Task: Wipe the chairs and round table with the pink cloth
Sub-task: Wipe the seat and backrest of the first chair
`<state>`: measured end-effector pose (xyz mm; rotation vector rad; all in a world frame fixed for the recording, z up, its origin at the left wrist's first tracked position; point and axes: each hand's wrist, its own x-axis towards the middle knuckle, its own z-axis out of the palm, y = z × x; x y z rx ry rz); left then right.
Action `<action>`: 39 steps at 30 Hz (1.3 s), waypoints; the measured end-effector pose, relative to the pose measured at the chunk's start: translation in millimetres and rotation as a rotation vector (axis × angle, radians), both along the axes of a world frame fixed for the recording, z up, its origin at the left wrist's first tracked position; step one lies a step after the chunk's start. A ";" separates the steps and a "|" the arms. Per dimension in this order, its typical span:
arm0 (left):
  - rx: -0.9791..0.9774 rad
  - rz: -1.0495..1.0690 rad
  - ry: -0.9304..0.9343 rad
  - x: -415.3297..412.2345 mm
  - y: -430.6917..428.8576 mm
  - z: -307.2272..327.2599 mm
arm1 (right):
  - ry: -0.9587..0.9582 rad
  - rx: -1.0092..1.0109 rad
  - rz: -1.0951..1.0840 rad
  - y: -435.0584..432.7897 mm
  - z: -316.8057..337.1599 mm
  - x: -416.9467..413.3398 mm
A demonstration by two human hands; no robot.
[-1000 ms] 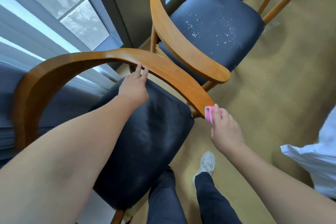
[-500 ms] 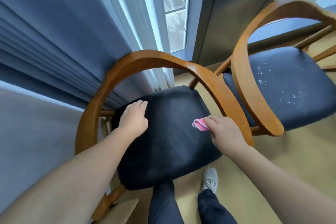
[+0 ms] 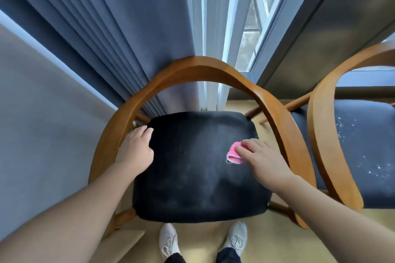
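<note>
A wooden armchair with a curved back rail (image 3: 198, 68) and a dark cushioned seat (image 3: 196, 168) stands right below me. My right hand (image 3: 263, 160) presses a folded pink cloth (image 3: 234, 153) flat onto the seat's right side. My left hand (image 3: 136, 149) rests on the seat's left edge, beside the wooden arm, fingers slightly curled and holding nothing. A second, similar chair (image 3: 363, 156) stands to the right, its dark seat sprinkled with white specks. The round table is out of view.
Blue-grey curtains (image 3: 128, 28) hang straight behind the chair, with a window (image 3: 254, 28) and a dark wall panel to their right. A grey wall fills the left. My two white shoes (image 3: 203, 241) stand on the tan floor at the chair's front.
My view has swung to face the chair head-on. The right hand carried the cloth from the armrest tip onto the seat. The left hand dropped from the back rail to the seat's left edge.
</note>
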<state>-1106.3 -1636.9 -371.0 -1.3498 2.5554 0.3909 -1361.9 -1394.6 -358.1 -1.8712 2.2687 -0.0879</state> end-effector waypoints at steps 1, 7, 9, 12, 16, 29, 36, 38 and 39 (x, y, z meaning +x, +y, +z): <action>-0.021 -0.008 0.005 -0.2 -10.5 -5.2 | 0.007 -0.036 0.002 -10.5 -4.7 -1.8; -0.158 -0.094 0.025 -8.8 -79.3 -29.7 | -0.074 -0.323 -0.045 -89.1 -51.0 -0.9; -0.179 -0.139 0.012 -8.1 -103.1 -41.7 | -0.014 -0.447 -0.063 -125.9 -71.2 -1.2; -0.189 -0.186 0.020 -5.5 -123.6 -57.1 | 0.107 -0.702 -0.138 -191.0 -89.0 0.0; -0.249 -0.197 0.086 -3.9 -126.2 -65.3 | 0.078 -0.976 -0.238 -282.8 -114.6 22.1; -0.275 -0.229 0.139 -3.3 -126.0 -71.4 | -0.059 -0.708 -0.268 -332.8 -197.9 82.0; -0.289 -0.251 0.118 -3.2 -126.3 -69.1 | 0.293 -0.730 -0.209 -309.4 -192.7 5.5; -0.281 -0.245 0.110 -3.2 -126.2 -68.5 | 0.389 -0.690 -0.216 -295.2 -188.2 -13.8; -0.275 -0.242 0.108 -3.2 -126.0 -68.3 | 0.420 -0.650 -0.228 -288.3 -184.7 -21.6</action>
